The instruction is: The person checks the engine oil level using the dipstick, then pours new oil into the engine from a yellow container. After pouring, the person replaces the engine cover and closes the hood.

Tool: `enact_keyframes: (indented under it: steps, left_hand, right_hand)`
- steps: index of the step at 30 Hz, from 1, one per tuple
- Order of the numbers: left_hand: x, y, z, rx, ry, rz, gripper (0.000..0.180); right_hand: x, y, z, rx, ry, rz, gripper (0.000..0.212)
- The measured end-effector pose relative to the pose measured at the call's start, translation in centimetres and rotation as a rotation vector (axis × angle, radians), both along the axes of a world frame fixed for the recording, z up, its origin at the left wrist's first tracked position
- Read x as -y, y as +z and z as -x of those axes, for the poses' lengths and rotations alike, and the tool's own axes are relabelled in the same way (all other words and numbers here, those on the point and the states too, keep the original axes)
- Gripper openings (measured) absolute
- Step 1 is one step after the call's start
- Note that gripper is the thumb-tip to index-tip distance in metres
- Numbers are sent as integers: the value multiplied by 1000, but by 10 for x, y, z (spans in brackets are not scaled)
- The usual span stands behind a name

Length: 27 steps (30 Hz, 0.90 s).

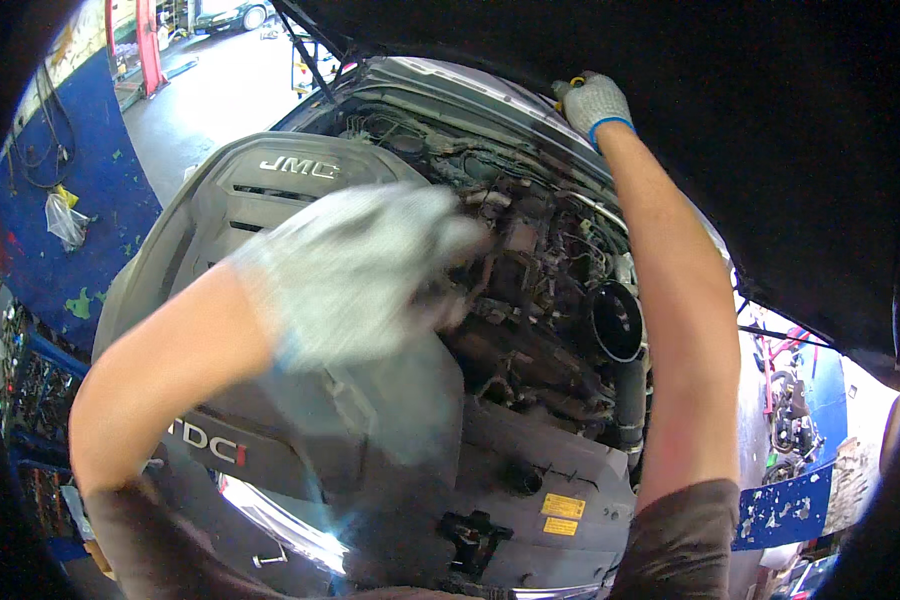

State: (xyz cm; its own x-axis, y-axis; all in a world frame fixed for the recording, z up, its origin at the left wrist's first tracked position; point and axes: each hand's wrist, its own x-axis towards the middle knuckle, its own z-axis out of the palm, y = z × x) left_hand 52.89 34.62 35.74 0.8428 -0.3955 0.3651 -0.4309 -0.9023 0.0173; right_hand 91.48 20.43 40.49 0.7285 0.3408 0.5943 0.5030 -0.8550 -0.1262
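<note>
- Mixed exposure on my head feed: workshop floor at upper left runs very bright, near washed out.
- Hood underside sinks to almost solid black, detail lost.
- Engine bay dim, shadowy; small parts hard for me to separate.
- Harsh white glare with bluish flare around the headlight, low left of centre.
- Left hand heavily motion-blurred, fingers smeared.
- Right hand noticeably crisper.
- Yellow labels reasonably sharp.
- Fisheye bends straight edges toward the rim; corners vignette to black.
- Background at far right bright, too small for fine detail.
</note>
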Motion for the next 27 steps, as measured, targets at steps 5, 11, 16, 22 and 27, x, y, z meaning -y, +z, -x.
enact_keyframes:
  steps: [5,11,16,22,27]
  left_hand:
    - [-14,5,163,77,244,243,58]
    - [-24,-114,332,212,1135,453,45]
    - [-31,-221,386,508,1540,1193,23]
    - [4,-246,368,337,1467,809,19]
    - [29,-249,347,250,1332,925,21]
  right_hand:
    - [-32,-46,-39,-220,-5,111,50]
    - [-21,-58,-54,-27,-112,-317,50]
    - [9,-30,-91,-82,-25,-311,60]
    - [-14,-104,-115,-280,-62,155,56]
    - [-47,-246,-39,-538,-88,289,51]
